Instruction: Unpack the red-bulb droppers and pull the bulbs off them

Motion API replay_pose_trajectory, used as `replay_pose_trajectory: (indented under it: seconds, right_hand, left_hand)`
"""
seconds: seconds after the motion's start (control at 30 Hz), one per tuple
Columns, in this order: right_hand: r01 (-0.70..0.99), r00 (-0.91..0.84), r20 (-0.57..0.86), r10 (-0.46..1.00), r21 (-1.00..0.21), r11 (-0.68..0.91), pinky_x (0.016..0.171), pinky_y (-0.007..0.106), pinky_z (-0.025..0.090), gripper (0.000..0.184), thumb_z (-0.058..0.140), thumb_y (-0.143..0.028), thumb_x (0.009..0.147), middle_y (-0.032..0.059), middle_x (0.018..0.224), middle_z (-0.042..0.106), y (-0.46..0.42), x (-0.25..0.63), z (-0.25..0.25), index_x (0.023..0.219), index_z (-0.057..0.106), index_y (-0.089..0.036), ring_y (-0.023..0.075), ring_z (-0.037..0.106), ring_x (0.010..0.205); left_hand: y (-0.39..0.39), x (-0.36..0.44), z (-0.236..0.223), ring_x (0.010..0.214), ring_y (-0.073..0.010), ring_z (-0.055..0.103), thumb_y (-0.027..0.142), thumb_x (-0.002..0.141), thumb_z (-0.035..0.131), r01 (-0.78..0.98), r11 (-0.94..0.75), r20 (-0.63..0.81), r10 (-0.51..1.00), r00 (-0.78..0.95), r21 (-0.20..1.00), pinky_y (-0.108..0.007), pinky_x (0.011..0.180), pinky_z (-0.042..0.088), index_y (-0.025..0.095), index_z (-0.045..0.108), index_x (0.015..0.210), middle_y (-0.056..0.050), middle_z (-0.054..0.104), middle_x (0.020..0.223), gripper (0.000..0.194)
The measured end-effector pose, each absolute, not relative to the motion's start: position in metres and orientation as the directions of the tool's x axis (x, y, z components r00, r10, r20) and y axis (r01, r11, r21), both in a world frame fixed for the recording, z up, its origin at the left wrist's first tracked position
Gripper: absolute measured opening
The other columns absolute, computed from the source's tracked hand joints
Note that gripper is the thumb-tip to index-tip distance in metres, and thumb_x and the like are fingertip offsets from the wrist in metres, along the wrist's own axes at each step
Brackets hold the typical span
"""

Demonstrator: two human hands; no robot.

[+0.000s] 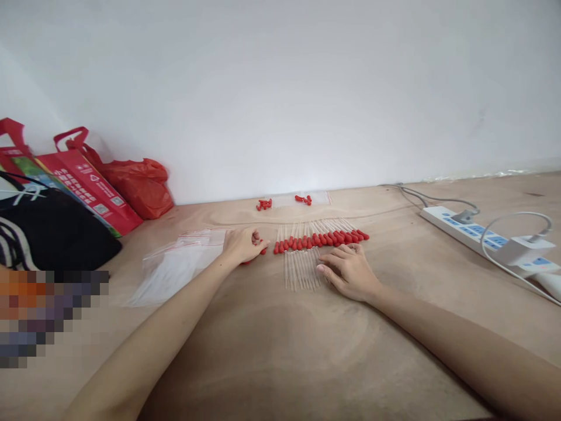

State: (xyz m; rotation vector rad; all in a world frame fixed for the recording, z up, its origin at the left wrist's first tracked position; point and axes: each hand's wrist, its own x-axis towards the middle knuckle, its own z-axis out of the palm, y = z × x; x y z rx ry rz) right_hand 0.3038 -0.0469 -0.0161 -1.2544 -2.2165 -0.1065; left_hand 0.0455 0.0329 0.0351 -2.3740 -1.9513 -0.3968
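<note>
My left hand (242, 245) is at the middle of the table, fingers curled together around a small red rubber bulb (262, 241). More red shows under and beside that hand, partly hidden by it. To its right lies a row of droppers (322, 238), thin clear tubes pointing away with red bulbs toward me. In front of them several bare clear tubes (302, 272) lie side by side. My right hand (348, 272) rests at the right end of these bare tubes, fingers loosely bent and thumb apart. I see nothing held in it.
Clear zip bags (175, 269) with thin tubes lie left of my left hand. Loose red bulbs (264, 204) and another bag (284, 200) are near the wall. A white power strip (464, 231) with cables is at right. Red bags (94, 187) and a black bag (65, 228) stand left.
</note>
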Motion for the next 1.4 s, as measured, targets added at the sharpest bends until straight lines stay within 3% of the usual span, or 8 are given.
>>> replay_pose_trajectory:
  seconds: [0.23, 0.47, 0.63, 0.83, 1.0, 1.2, 1.3, 1.4]
  right_hand:
    - [0.816, -0.374, 0.503, 0.779, -0.22, 0.534, 0.081, 0.038, 0.024, 0.029, 0.038, -0.039, 0.087, 0.0026, 0.085, 0.065, -0.047, 0.303, -0.015, 0.091, 0.062, -0.023, 0.0169, 0.051, 0.081]
    - [0.814, -0.383, 0.497, 0.778, -0.216, 0.539, 0.083, 0.039, 0.023, 0.03, 0.036, -0.039, 0.087, 0.0035, 0.085, 0.065, -0.047, 0.303, -0.014, 0.091, 0.062, -0.023, 0.0166, 0.051, 0.082]
    - [0.816, -0.381, 0.494, 0.782, -0.219, 0.536, 0.083, 0.039, 0.023, 0.03, 0.036, -0.038, 0.087, 0.0033, 0.086, 0.065, -0.047, 0.303, -0.014, 0.091, 0.061, -0.023, 0.0166, 0.051, 0.082]
    - [0.817, -0.36, 0.513, 0.779, -0.231, 0.529, 0.084, 0.039, 0.025, 0.03, 0.035, -0.037, 0.088, 0.0039, 0.087, 0.065, -0.046, 0.303, -0.015, 0.092, 0.061, -0.022, 0.0172, 0.052, 0.083]
    - [0.811, -0.279, 0.625, 0.729, -0.253, 0.527, 0.082, 0.037, 0.03, 0.033, 0.04, -0.038, 0.085, 0.0086, 0.1, 0.06, -0.044, 0.305, -0.018, 0.11, 0.054, -0.021, 0.0204, 0.051, 0.092]
    - [0.767, -0.423, 0.698, 0.578, -0.064, 0.639, 0.09, 0.041, 0.025, 0.044, 0.048, -0.042, 0.081, 0.0091, 0.116, 0.052, -0.048, 0.302, -0.014, 0.12, 0.047, -0.024, 0.0216, 0.046, 0.104]
    - [0.739, -0.483, 0.697, 0.531, -0.002, 0.674, 0.094, 0.042, 0.019, 0.032, 0.047, -0.038, 0.082, 0.0043, 0.108, 0.059, -0.051, 0.297, -0.013, 0.112, 0.054, -0.027, 0.0187, 0.048, 0.1]
    - [0.713, -0.49, 0.72, 0.491, 0.007, 0.701, 0.094, 0.042, 0.018, 0.022, 0.048, -0.035, 0.083, -0.0006, 0.083, 0.065, -0.05, 0.292, -0.014, 0.1, 0.061, -0.028, 0.0161, 0.05, 0.089]
  left_hand:
    - [0.028, 0.064, 0.032, 0.093, -0.0241, 0.05, 0.049, 0.07, 0.052, 0.931, -0.357, 0.284, 0.903, 0.322, 0.078, -0.039, 0.082, 0.033, 0.021, 0.059, 0.071, -0.004, 0.059, 0.091, 0.029]
    - [0.034, 0.072, 0.021, 0.104, -0.0255, 0.044, 0.043, 0.072, 0.05, 0.947, -0.302, 0.22, 0.936, 0.273, 0.106, -0.042, 0.087, 0.031, 0.022, 0.061, 0.057, -0.005, 0.055, 0.101, 0.028]
    - [0.034, 0.074, 0.021, 0.102, -0.0263, 0.045, 0.032, 0.072, 0.048, 0.963, -0.243, 0.204, 0.955, 0.216, 0.12, -0.042, 0.085, 0.034, 0.02, 0.06, 0.051, -0.006, 0.057, 0.096, 0.028]
    - [0.012, 0.064, 0.034, 0.104, -0.026, 0.045, 0.031, 0.075, 0.047, 0.965, -0.237, 0.272, 0.941, 0.199, 0.115, -0.043, 0.087, 0.034, 0.019, 0.06, 0.057, -0.007, 0.056, 0.103, 0.026]
    - [-0.021, 0.054, 0.028, 0.095, -0.0218, 0.05, 0.026, 0.081, 0.044, 0.831, -0.555, 0.485, 0.715, 0.503, -0.044, -0.039, 0.083, 0.039, 0.017, 0.059, 0.067, -0.008, 0.059, 0.098, 0.022]
    - [-0.04, 0.063, 0.005, 0.092, -0.0196, 0.054, 0.02, 0.083, 0.046, 0.603, -0.715, 0.574, 0.343, 0.743, -0.353, -0.038, 0.087, 0.039, 0.017, 0.06, 0.074, -0.005, 0.063, 0.095, 0.016]
    - [-0.041, 0.066, 0.002, 0.09, -0.0185, 0.055, 0.019, 0.082, 0.048, 0.551, -0.742, 0.596, 0.258, 0.761, -0.382, -0.037, 0.086, 0.039, 0.017, 0.06, 0.077, -0.005, 0.063, 0.093, 0.013]
    - [-0.042, 0.067, 0.002, 0.089, -0.0183, 0.056, 0.018, 0.081, 0.05, 0.516, -0.764, 0.613, 0.204, 0.763, -0.388, -0.036, 0.084, 0.04, 0.017, 0.059, 0.079, -0.004, 0.064, 0.09, 0.009]
